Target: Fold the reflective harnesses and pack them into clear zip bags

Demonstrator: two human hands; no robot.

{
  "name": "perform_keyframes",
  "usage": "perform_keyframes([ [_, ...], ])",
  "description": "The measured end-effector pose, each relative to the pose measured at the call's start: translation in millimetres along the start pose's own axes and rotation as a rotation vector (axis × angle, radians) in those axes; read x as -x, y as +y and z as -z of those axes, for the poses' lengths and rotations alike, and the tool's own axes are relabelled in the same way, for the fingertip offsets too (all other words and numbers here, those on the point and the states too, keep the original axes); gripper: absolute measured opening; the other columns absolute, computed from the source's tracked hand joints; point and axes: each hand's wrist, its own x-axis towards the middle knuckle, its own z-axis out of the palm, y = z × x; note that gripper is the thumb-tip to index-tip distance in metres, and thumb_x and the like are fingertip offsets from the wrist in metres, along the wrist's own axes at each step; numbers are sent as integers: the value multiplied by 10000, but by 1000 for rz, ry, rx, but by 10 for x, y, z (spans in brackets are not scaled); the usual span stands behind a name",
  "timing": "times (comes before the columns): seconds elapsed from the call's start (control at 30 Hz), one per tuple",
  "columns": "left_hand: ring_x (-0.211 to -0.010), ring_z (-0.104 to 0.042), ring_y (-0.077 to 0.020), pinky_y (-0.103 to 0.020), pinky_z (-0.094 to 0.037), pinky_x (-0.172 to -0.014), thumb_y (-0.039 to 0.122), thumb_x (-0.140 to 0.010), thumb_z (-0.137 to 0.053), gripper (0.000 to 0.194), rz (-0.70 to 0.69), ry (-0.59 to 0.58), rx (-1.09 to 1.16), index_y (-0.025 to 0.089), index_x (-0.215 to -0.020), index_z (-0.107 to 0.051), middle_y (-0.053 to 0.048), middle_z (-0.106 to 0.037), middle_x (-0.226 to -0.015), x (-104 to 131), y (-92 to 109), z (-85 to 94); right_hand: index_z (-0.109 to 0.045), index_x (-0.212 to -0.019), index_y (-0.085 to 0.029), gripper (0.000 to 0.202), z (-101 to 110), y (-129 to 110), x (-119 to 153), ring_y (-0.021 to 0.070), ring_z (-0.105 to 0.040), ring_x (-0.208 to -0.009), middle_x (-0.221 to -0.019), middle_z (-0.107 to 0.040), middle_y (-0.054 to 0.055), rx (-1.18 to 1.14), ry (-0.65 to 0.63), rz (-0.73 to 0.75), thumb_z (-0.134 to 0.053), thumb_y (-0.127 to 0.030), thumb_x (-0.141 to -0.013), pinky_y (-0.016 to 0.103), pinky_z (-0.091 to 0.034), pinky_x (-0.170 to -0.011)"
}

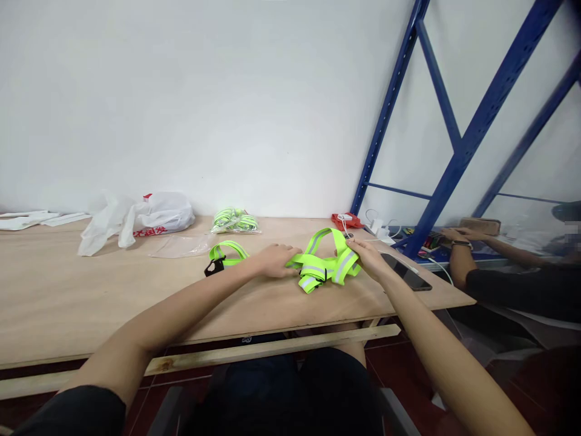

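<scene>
A neon yellow-green strap with a grey reflective stripe (313, 270) lies in loops on the wooden table. My left hand (275, 260) rests on the strap's left part, fingers closed over it. One loop with a black buckle (215, 265) pokes out to the left of my left wrist. My right hand (365, 257) pinches the strap at its right end, where a loop stands up from the table. A small black slider sits on the folded middle part, between my hands.
Behind are bagged green straps (235, 220), a clear bag (181, 246), a white bag (166, 213) and a red item (347, 220). A phone (406, 272) lies right of my right hand. Blue shelf posts (458, 151) rise at right; beyond them another person's hands (463, 235) work.
</scene>
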Motion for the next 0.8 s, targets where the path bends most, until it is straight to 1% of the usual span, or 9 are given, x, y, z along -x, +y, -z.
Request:
perform_keyframes([
  [0.1, -998, -683, -309, -367, -478, -816, 359, -910, -562, 431, 44, -20, 0, 159, -1292, -559, -165, -703, -1169, -190, 63, -158, -627, -860, -221, 403, -4, 60, 82, 244, -744, -802, -806, -757, 68, -14, -2, 4, -654, -617, -792, 373, -597, -752],
  [0.2, -920, -698, -316, -354, -471, -732, 310, -947, -492, 315, 78, 16, 22, 152, -1177, -637, -169, -733, -1066, -255, 74, -177, -647, -968, -212, 411, 60, 149, 254, 278, -752, -890, -891, -777, 105, 4, -23, -1, -636, -595, -821, 461, -569, -893],
  [0.33, -858, -699, -289, -320, -446, -692, 339, -976, -465, 299, 86, 66, 87, 190, -1060, -710, -131, -759, -972, -245, 32, -1, -646, -1068, -224, 396, 154, 221, 544, 308, -680, -1131, -1113, -756, 117, 110, -158, 13, -752, -449, -760, 493, -493, -1032],
  [0.43, -752, -685, -236, -286, -424, -645, 262, -961, -467, 273, 62, 85, 160, 169, -932, -722, -98, -759, -858, -231, 5, 184, -629, -1195, -249, 466, 132, 171, 689, 312, -597, -1261, -1277, -693, 116, 199, -270, 22, -739, -454, -791, 491, -465, -1071],
  [0.47, -723, -677, -218, -275, -421, -634, 225, -950, -465, 264, 48, 88, 187, 160, -902, -716, -86, -754, -826, -229, 4, 240, -617, -1234, -254, 476, 96, 134, 714, 310, -576, -1286, -1317, -670, 115, 240, -268, 34, -703, -480, -824, 490, -453, -1083],
  [0.53, -698, -670, -188, -253, -427, -627, 157, -928, -449, 253, 16, 91, 233, 149, -894, -700, -61, -745, -800, -227, 18, 334, -605, -1267, -256, 474, -18, 46, 738, 310, -561, -1299, -1358, -641, 116, 341, -198, 97, -618, -524, -877, 482, -437, -1091],
  [0.63, -737, -676, -177, -243, -450, -651, 141, -927, -442, 240, -24, 106, 273, 149, -1001, -670, -48, -745, -859, -226, 71, 407, -588, -1284, -254, 520, -277, -77, 734, 330, -596, -1233, -1345, -643, 120, 552, -64, 226, -622, -543, -853, 477, -463, -1032],
  [0.7, -775, -677, -194, -257, -464, -673, 186, -940, -473, 232, -30, 112, 275, 153, -1109, -628, -58, -744, -909, -222, 116, 410, -597, -1265, -243, 540, -464, -120, 712, 346, -631, -1152, -1277, -677, 128, 731, -32, 285, -662, -529, -812, 460, -492, -944],
  [0.8, -818, -673, -236, -296, -480, -701, 245, -940, -512, 292, 5, 92, 202, 152, -1213, -561, -84, -735, -948, -197, 166, 379, -682, -1043, -204, 305, -639, -109, 634, 324, -681, -971, -1035, -746, 129, 933, -16, 346, -569, -415, -854, 389, -494, -801],
])
